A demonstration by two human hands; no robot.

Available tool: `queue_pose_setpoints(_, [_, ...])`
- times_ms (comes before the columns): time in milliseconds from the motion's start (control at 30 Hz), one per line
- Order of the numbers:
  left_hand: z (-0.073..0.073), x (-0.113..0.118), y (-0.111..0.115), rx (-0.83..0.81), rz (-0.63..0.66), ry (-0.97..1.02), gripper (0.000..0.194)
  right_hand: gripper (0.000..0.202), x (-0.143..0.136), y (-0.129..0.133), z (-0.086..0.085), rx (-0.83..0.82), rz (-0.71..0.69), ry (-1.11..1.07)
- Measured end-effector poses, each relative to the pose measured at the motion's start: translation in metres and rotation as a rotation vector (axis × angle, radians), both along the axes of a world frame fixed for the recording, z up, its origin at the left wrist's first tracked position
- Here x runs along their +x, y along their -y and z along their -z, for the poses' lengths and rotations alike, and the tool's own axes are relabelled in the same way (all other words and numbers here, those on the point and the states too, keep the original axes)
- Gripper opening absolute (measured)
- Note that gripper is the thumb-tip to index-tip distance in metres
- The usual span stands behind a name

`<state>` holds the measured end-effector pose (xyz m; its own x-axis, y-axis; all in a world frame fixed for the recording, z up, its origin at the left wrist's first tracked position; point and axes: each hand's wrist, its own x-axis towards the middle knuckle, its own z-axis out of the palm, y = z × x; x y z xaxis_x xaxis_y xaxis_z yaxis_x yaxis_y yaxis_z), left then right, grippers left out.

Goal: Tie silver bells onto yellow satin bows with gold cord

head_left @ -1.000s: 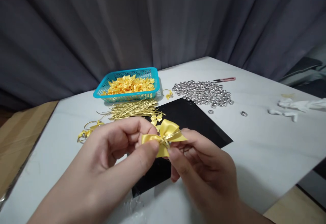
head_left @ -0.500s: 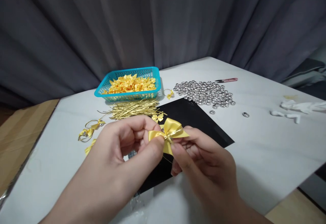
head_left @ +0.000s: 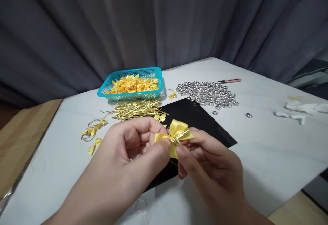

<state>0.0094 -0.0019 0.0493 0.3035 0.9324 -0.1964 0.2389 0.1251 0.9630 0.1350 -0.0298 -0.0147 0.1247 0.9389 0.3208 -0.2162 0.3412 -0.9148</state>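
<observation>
A yellow satin ribbon bow (head_left: 178,129) with a thin gold cord across its middle is pinched between both hands over a black sheet (head_left: 184,115). My left hand (head_left: 133,153) grips the bow's left side between thumb and forefinger. On the right side of the bow, my right hand (head_left: 210,160) closes thumb and fingers near the knot. A bit of shiny silver shows behind the bow by my left fingertips, mostly hidden. Just beyond my left fingers lies a bundle of gold cords (head_left: 137,109), with a loose yellow bow (head_left: 160,117) beside it.
A blue basket (head_left: 104,93) holds many yellow bows at the back. Silver beads (head_left: 210,93) are heaped right of it, near thread snips (head_left: 229,81). Bows with cord loops (head_left: 89,133) lie on the left. White crumpled pieces (head_left: 304,107) lie far right.
Both hands and the bow sit slightly farther right in view, and the whole scene has shifted a little right. The grip on the bow looks nearly the same.
</observation>
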Motion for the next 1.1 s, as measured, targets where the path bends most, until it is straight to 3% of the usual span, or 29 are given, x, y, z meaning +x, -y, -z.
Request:
queue_pose_setpoints(133, [0.0, 0.003, 0.003, 0.006, -0.13, -0.046, 0.013, 0.009, 0.001, 0.001, -0.001, -0.031, -0.011, -0.029])
queue_pose_setpoints(367, [0.007, -0.002, -0.006, 0.004, -0.011, -0.037, 0.018, 0.01, 0.003, -0.001, -0.006, -0.08, -0.058, -0.003])
queue_pose_setpoints(633, [0.0, -0.003, -0.003, 0.041, -0.056, -0.055, 0.015, 0.005, 0.004, 0.0, -0.003, -0.137, -0.166, -0.03])
queue_pose_setpoints(1100, [0.001, -0.004, -0.003, -0.027, -0.026, 0.016, 0.015, 0.007, -0.001, 0.001, -0.001, -0.122, -0.135, -0.023])
